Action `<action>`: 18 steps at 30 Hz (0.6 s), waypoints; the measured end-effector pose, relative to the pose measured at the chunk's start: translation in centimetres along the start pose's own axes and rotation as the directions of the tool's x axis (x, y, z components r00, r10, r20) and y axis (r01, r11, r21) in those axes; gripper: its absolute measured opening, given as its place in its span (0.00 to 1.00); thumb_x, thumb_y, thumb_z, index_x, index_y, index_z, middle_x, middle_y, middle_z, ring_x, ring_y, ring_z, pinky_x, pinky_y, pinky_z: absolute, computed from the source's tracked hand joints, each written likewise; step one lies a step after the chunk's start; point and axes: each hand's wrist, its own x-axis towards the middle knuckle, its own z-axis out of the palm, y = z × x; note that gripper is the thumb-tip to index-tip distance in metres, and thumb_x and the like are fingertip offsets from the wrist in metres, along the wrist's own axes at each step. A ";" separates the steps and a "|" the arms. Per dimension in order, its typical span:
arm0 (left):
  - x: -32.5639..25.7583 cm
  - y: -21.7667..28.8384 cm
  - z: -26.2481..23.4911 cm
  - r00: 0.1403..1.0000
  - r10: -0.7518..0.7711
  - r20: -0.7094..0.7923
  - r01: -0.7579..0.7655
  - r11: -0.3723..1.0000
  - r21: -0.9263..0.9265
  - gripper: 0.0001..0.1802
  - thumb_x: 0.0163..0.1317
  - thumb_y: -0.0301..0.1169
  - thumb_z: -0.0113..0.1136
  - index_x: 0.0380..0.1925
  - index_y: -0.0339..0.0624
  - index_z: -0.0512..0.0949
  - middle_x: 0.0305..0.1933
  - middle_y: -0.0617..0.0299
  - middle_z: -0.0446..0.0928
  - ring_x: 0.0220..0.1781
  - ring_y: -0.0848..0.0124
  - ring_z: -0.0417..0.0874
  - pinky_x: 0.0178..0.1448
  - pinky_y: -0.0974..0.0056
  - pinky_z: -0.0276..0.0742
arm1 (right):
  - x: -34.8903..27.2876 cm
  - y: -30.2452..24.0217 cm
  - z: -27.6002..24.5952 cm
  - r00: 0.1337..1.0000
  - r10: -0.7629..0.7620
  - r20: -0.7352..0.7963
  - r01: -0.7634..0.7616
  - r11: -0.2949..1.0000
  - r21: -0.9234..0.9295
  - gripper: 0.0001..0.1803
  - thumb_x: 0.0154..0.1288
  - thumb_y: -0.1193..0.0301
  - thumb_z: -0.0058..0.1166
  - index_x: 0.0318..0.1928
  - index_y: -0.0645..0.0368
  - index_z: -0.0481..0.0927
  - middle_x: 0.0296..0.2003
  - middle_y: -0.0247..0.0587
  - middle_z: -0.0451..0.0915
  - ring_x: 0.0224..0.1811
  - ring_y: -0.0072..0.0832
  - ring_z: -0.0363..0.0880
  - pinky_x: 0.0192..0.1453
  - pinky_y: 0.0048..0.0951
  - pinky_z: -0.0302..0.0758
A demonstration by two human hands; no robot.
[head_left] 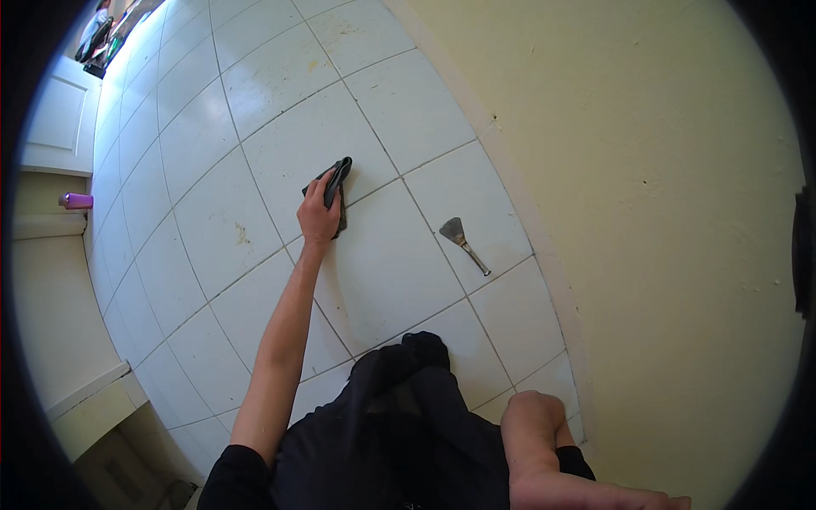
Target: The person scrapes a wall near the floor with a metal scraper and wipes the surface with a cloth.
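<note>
My left hand (pixel 318 219) reaches out over the tiled floor and is closed on a dark, folded cloth (pixel 338 180), which lies against the tiles. Part of the cloth is covered by the hand and fingers. To the right of it, apart from both hands, a scraper (pixel 464 246) with a flared grey blade and a slim metal handle rests on a tile. My right arm is bent at the lower right. My right hand (pixel 599 495) is cut off by the bottom edge, so its fingers cannot be made out well.
A cream wall (pixel 646 255) with a low skirting runs along the right side. Brownish stains (pixel 242 234) mark some white tiles (pixel 289 123). At the left, a purple bottle (pixel 76 201) lies beside a white door panel (pixel 61 110). My dark-clothed legs (pixel 382 425) fill the near middle.
</note>
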 end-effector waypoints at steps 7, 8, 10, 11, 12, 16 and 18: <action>-0.1 -0.1 -0.2 1.000 -0.017 0.017 0.017 1.000 0.003 0.21 0.64 0.30 0.63 0.59 0.54 0.79 0.47 0.62 0.82 0.42 0.58 0.86 0.44 0.58 0.83 | 0.4 0.4 -0.5 0.997 0.063 0.048 -0.064 0.998 0.019 0.26 0.69 0.57 0.56 0.61 0.58 0.72 0.58 0.43 0.73 0.60 0.36 0.67 0.51 0.31 0.67; -0.1 -0.1 -0.2 1.000 -0.017 0.016 0.017 1.000 0.003 0.21 0.64 0.30 0.63 0.59 0.54 0.79 0.47 0.62 0.82 0.42 0.58 0.86 0.44 0.58 0.83 | 0.4 0.7 -0.5 0.998 0.037 0.055 -0.037 0.999 0.011 0.25 0.69 0.60 0.57 0.61 0.58 0.73 0.58 0.42 0.73 0.60 0.36 0.67 0.51 0.31 0.67; 0.0 -0.1 -0.2 1.000 0.000 0.006 0.000 1.000 -0.003 0.21 0.64 0.30 0.63 0.59 0.54 0.79 0.47 0.62 0.82 0.42 0.58 0.87 0.45 0.58 0.83 | 0.5 0.8 -0.4 0.998 0.011 0.063 -0.011 1.000 0.003 0.24 0.69 0.62 0.57 0.61 0.57 0.73 0.59 0.41 0.73 0.60 0.36 0.67 0.51 0.31 0.67; 0.0 0.0 -0.2 1.000 0.000 0.006 0.000 1.000 -0.004 0.21 0.64 0.30 0.63 0.59 0.54 0.79 0.47 0.62 0.82 0.42 0.58 0.87 0.45 0.58 0.83 | 0.4 0.6 -0.4 0.998 0.026 0.055 -0.028 0.999 0.022 0.24 0.68 0.61 0.58 0.61 0.57 0.73 0.59 0.41 0.73 0.60 0.36 0.67 0.51 0.31 0.67; 0.0 0.1 -0.2 1.000 -0.001 0.004 0.001 1.000 -0.007 0.21 0.64 0.30 0.63 0.59 0.54 0.79 0.47 0.62 0.82 0.42 0.58 0.87 0.45 0.58 0.83 | 0.5 0.6 -0.4 0.998 0.042 0.048 -0.044 0.998 0.040 0.25 0.68 0.61 0.59 0.61 0.57 0.73 0.59 0.41 0.73 0.60 0.36 0.67 0.51 0.31 0.67; 0.0 0.1 -0.1 1.000 -0.002 0.005 0.002 1.000 -0.007 0.21 0.65 0.30 0.62 0.59 0.54 0.79 0.47 0.62 0.82 0.42 0.58 0.86 0.45 0.58 0.83 | 0.6 3.4 0.9 0.962 -0.257 -0.094 0.273 0.922 0.274 0.25 0.67 0.61 0.59 0.61 0.57 0.73 0.59 0.41 0.73 0.60 0.36 0.67 0.51 0.30 0.67; 0.0 0.1 -0.1 1.000 -0.013 0.014 0.013 1.000 -0.005 0.21 0.65 0.30 0.62 0.59 0.54 0.79 0.47 0.62 0.81 0.42 0.58 0.86 0.45 0.58 0.83 | 0.7 3.3 1.2 0.863 -0.451 -0.227 0.495 0.843 0.210 0.25 0.67 0.61 0.59 0.61 0.57 0.73 0.59 0.41 0.73 0.60 0.36 0.67 0.51 0.30 0.67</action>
